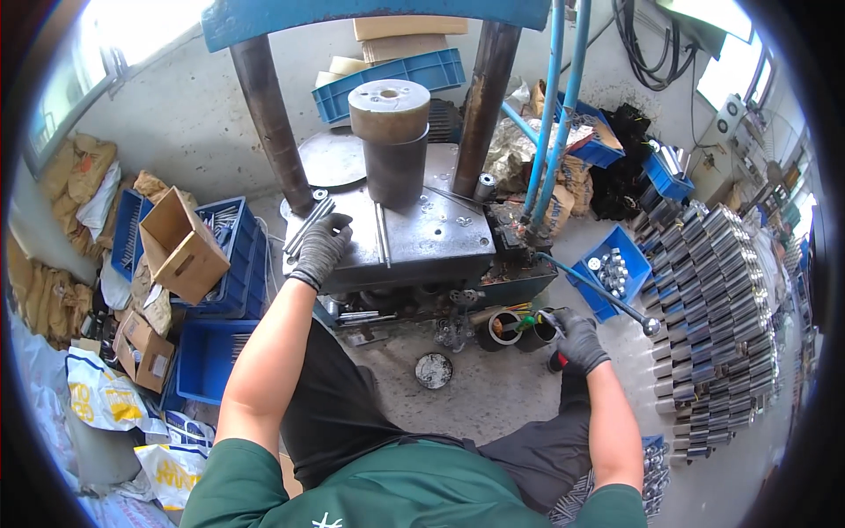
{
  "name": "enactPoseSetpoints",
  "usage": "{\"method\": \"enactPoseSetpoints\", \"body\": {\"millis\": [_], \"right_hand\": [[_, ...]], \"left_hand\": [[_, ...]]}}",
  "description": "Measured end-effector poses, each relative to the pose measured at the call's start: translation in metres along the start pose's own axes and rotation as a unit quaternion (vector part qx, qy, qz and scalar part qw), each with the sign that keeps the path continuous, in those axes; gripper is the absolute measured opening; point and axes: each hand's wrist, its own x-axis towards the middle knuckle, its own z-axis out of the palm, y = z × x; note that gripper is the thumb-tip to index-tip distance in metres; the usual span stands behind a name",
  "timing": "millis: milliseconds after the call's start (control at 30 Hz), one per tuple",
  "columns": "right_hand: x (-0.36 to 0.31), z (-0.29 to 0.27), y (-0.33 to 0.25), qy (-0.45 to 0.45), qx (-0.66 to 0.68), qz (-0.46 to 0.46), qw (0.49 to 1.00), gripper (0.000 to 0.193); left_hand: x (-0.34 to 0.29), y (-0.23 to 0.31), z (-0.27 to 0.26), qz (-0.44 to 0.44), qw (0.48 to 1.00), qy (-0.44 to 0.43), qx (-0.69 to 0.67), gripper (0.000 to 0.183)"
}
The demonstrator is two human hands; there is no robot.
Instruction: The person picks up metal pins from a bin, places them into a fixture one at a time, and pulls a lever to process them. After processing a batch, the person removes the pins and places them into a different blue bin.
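My left hand (324, 251), in a grey glove, is closed on a few slim metal rods (310, 227) at the left edge of the steel press bed (440, 242). Two more thin rods (383, 234) lie side by side near the bed's middle. Behind them a thick dark steel cylinder (394, 167) stands upright, capped by a round block (389, 113) with a centre hole. My right hand (579, 341), also gloved, is curled low on the right beside dark pots (500, 329) and a green-handled item (528, 324). What its fingers grip is too small to make out.
Steel columns (268, 114) flank the bed. A ball-ended lever (650, 326) juts out near my right hand. Stacked metal tubes (722, 326) and a blue bin of round parts (612, 271) stand right. Blue crates (211, 356) and a cardboard box (183, 246) are left.
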Motion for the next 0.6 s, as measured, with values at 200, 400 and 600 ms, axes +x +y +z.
{"method": "enactPoseSetpoints", "body": {"millis": [200,400,600], "right_hand": [[0.019,0.008,-0.056,-0.007,0.011,-0.132,0.991,0.031],[0.041,0.002,-0.133,0.052,0.046,-0.267,0.961,0.028],[0.108,-0.001,-0.200,0.167,0.036,-0.354,0.920,0.026]], "left_hand": [[0.005,0.000,0.023,0.059,0.996,-0.055,0.030,0.035],[0.009,0.023,0.028,0.017,0.994,-0.060,0.094,0.039],[0.019,0.007,0.033,0.028,0.987,-0.012,0.156,0.037]]}}
